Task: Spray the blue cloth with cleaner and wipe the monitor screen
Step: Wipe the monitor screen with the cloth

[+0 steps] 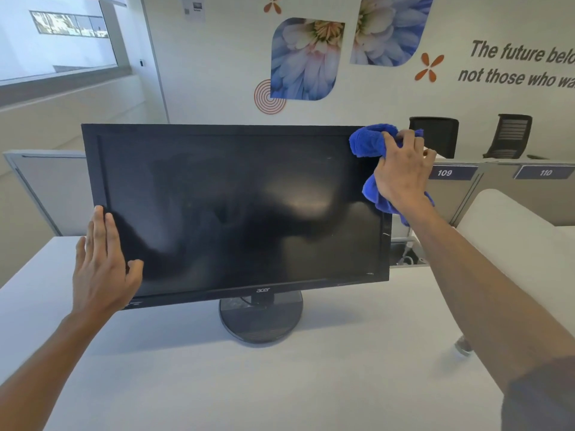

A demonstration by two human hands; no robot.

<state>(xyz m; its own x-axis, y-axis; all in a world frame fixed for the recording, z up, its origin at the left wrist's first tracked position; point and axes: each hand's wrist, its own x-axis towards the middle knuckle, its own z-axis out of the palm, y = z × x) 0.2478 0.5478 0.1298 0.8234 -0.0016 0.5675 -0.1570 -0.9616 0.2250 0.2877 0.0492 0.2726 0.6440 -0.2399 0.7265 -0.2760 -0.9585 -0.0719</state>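
Observation:
A black monitor (233, 209) with a dark, smeary screen stands on a round base (260, 318) on the white desk (280, 384). My right hand (401, 172) presses a bunched blue cloth (367, 143) against the screen's upper right corner, and part of the cloth hangs below my palm. My left hand (104, 262) lies flat with fingers extended on the monitor's lower left edge, the thumb resting on the screen. A clear object (463, 345), perhaps the spray bottle, shows only partly beside my right forearm.
Grey partitions with labels 109 (445, 172) and 110 stand behind the desk. Two black office chairs (435, 135) sit beyond them. A white rounded chair back (510, 231) is at the right. A wall with flower pictures is behind.

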